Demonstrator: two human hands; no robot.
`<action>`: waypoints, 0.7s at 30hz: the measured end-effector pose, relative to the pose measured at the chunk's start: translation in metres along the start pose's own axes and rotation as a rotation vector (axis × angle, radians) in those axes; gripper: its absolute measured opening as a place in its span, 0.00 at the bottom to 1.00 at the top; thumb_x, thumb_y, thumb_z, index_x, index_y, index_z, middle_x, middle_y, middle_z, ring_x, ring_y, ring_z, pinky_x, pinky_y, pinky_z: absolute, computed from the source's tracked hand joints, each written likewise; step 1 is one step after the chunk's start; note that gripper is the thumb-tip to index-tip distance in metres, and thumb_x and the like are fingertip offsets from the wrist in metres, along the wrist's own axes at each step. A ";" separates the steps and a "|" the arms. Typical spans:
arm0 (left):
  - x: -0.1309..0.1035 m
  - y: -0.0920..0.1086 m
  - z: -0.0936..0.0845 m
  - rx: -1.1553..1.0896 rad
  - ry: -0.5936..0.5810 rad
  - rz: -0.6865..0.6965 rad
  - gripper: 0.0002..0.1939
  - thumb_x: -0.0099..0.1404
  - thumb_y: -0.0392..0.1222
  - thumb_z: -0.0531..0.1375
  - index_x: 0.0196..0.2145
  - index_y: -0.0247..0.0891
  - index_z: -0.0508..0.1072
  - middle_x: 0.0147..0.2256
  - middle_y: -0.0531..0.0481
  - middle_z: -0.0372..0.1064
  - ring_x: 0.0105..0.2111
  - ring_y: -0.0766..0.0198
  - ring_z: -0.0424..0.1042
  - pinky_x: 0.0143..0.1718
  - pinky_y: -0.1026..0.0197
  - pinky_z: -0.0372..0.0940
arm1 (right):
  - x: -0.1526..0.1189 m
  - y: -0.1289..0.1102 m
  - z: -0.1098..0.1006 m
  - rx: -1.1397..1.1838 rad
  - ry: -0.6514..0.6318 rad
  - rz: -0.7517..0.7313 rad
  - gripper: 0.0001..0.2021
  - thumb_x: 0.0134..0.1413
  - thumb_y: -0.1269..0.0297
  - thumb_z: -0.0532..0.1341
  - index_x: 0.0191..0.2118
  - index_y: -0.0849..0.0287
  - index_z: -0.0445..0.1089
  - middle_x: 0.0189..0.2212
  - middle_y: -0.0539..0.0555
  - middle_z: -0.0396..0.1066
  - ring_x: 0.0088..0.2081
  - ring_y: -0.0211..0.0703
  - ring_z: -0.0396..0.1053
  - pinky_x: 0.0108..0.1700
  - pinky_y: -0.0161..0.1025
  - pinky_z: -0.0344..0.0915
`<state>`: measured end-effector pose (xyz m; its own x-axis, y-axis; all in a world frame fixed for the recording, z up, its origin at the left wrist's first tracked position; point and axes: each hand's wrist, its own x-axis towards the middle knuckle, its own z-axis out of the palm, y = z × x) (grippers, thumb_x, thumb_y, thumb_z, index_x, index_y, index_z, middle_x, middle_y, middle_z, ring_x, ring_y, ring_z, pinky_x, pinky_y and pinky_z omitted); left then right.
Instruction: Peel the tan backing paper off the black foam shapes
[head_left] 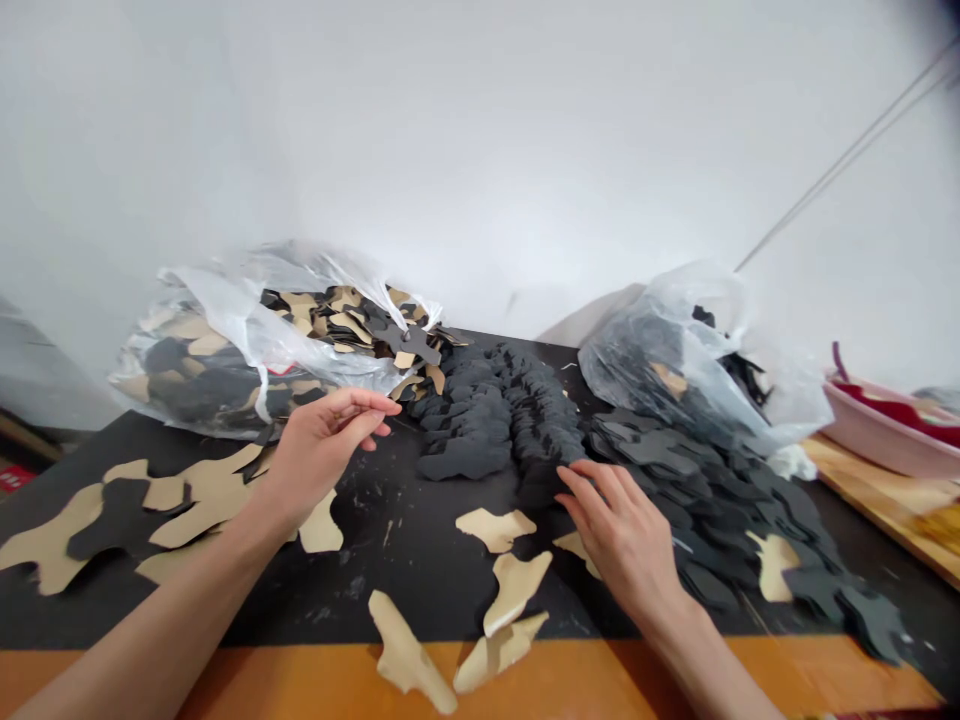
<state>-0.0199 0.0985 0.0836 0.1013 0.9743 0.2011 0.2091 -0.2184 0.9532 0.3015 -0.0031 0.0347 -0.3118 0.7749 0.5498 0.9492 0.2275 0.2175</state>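
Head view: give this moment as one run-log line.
left hand: nothing visibly held | right hand: fingertips at right black row | beige pieces: loose nearby

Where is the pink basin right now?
In the head view, the pink basin is at the right edge, beside the right-hand plastic bag and the wooden board.

Colour record. Tabletop (pixel 367 570): black, marked with pale specks and smears; front strip (pixel 300 680) orange-brown. Overlapping rows (pixel 465 445): matte black. Right-hand heap (pixel 697 480): charcoal to black, one tan patch within it. Loose front pieces (pixel 517 590): plain tan. Left-hand pieces (pixel 206 495): tan, one dark charcoal among them. Left bag (pixel 244 320): clear to milky white; contents mottled black, grey and tan. Right bag (pixel 630 345): translucent white, black and tan showing through. Basin (pixel 877 435): pink, deep red inside. Board (pixel 851 475): light yellow-brown. Wall (pixel 480 150): pale grey-white.
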 end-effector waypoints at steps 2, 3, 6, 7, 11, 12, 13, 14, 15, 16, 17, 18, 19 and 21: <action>-0.001 -0.003 0.004 0.031 -0.048 0.001 0.09 0.63 0.45 0.60 0.35 0.41 0.79 0.34 0.50 0.77 0.32 0.62 0.75 0.31 0.65 0.68 | 0.003 -0.001 -0.002 0.047 0.001 0.030 0.06 0.64 0.71 0.58 0.45 0.60 0.70 0.43 0.58 0.72 0.42 0.50 0.68 0.44 0.43 0.66; -0.002 -0.003 0.006 0.051 -0.074 0.003 0.10 0.63 0.45 0.59 0.35 0.41 0.79 0.35 0.50 0.78 0.33 0.61 0.75 0.32 0.64 0.69 | 0.005 -0.001 -0.003 0.081 -0.011 0.050 0.04 0.65 0.71 0.58 0.42 0.60 0.70 0.41 0.57 0.72 0.42 0.49 0.68 0.43 0.42 0.65; -0.003 -0.003 0.006 0.106 -0.123 0.015 0.11 0.64 0.47 0.58 0.36 0.41 0.79 0.36 0.49 0.78 0.35 0.59 0.76 0.34 0.62 0.70 | 0.014 0.002 -0.012 0.251 -0.094 0.134 0.05 0.64 0.71 0.58 0.35 0.58 0.68 0.34 0.53 0.71 0.38 0.46 0.68 0.40 0.40 0.64; -0.003 -0.001 0.004 0.119 -0.120 0.027 0.11 0.64 0.48 0.58 0.36 0.42 0.79 0.36 0.49 0.78 0.35 0.59 0.76 0.34 0.62 0.71 | 0.017 0.003 -0.016 0.332 -0.132 0.174 0.05 0.64 0.72 0.58 0.35 0.57 0.67 0.33 0.52 0.71 0.36 0.45 0.69 0.38 0.39 0.64; 0.002 0.008 -0.014 0.193 -0.024 0.078 0.12 0.63 0.51 0.59 0.38 0.42 0.78 0.31 0.50 0.77 0.32 0.59 0.75 0.32 0.62 0.69 | 0.035 -0.004 -0.033 0.691 -0.219 0.337 0.03 0.63 0.70 0.59 0.40 0.54 0.68 0.33 0.48 0.72 0.33 0.39 0.69 0.36 0.35 0.63; 0.004 0.009 -0.021 0.230 -0.001 0.081 0.13 0.63 0.51 0.59 0.39 0.43 0.78 0.31 0.50 0.76 0.31 0.59 0.74 0.32 0.62 0.69 | 0.040 -0.010 -0.035 0.783 -0.241 0.354 0.03 0.63 0.69 0.59 0.41 0.54 0.68 0.33 0.47 0.72 0.33 0.39 0.69 0.36 0.34 0.63; 0.006 0.009 -0.028 0.282 0.015 0.083 0.13 0.63 0.52 0.59 0.39 0.43 0.78 0.32 0.51 0.77 0.31 0.59 0.74 0.32 0.62 0.68 | 0.044 -0.017 -0.035 0.880 -0.277 0.357 0.03 0.62 0.68 0.59 0.41 0.54 0.69 0.33 0.47 0.72 0.33 0.39 0.69 0.36 0.33 0.63; 0.009 0.008 -0.035 0.349 0.017 0.084 0.13 0.63 0.53 0.59 0.38 0.44 0.77 0.33 0.51 0.77 0.32 0.58 0.74 0.32 0.62 0.68 | 0.048 -0.026 -0.034 0.974 -0.331 0.349 0.03 0.62 0.68 0.59 0.40 0.54 0.69 0.32 0.47 0.72 0.33 0.38 0.69 0.36 0.33 0.63; 0.011 0.005 -0.042 0.435 0.006 0.083 0.13 0.63 0.53 0.58 0.38 0.44 0.77 0.33 0.50 0.77 0.32 0.57 0.75 0.32 0.61 0.67 | 0.051 -0.035 -0.031 1.058 -0.394 0.330 0.03 0.61 0.68 0.60 0.40 0.55 0.69 0.31 0.47 0.72 0.33 0.38 0.69 0.35 0.32 0.63; 0.013 0.002 -0.048 0.542 -0.018 0.079 0.13 0.63 0.53 0.58 0.37 0.44 0.77 0.34 0.50 0.77 0.33 0.56 0.75 0.32 0.61 0.66 | 0.054 -0.045 -0.026 1.118 -0.456 0.303 0.03 0.61 0.69 0.60 0.39 0.55 0.69 0.31 0.47 0.72 0.33 0.38 0.69 0.35 0.32 0.63; 0.015 -0.002 -0.054 0.662 -0.055 0.076 0.12 0.63 0.53 0.58 0.37 0.45 0.77 0.34 0.50 0.77 0.33 0.55 0.75 0.32 0.60 0.65 | 0.056 -0.055 -0.020 1.141 -0.504 0.267 0.04 0.60 0.71 0.60 0.38 0.56 0.70 0.30 0.47 0.72 0.32 0.38 0.69 0.34 0.32 0.63; 0.017 -0.006 -0.059 0.783 -0.095 0.079 0.11 0.63 0.52 0.58 0.37 0.45 0.76 0.35 0.49 0.77 0.34 0.53 0.74 0.32 0.59 0.64 | 0.058 -0.064 -0.013 1.130 -0.528 0.225 0.05 0.58 0.74 0.61 0.37 0.56 0.70 0.30 0.47 0.71 0.32 0.38 0.69 0.34 0.32 0.63; 0.018 -0.011 -0.063 0.885 -0.135 0.087 0.10 0.62 0.50 0.59 0.37 0.45 0.77 0.36 0.47 0.77 0.36 0.51 0.74 0.32 0.58 0.63 | 0.058 -0.071 -0.007 1.091 -0.531 0.176 0.07 0.57 0.76 0.62 0.37 0.56 0.71 0.31 0.47 0.71 0.32 0.38 0.69 0.34 0.32 0.63; 0.021 -0.020 -0.067 1.007 -0.193 0.119 0.09 0.60 0.46 0.60 0.38 0.45 0.77 0.39 0.45 0.76 0.42 0.46 0.72 0.35 0.56 0.63 | 0.058 -0.081 0.005 0.979 -0.485 0.087 0.09 0.54 0.78 0.63 0.37 0.56 0.71 0.35 0.49 0.71 0.36 0.40 0.69 0.37 0.34 0.64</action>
<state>-0.0872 0.1268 0.0844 0.3106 0.9374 0.1574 0.8960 -0.3440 0.2808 0.2064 0.0264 0.0453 -0.3952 0.9120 0.1101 0.6575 0.3645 -0.6594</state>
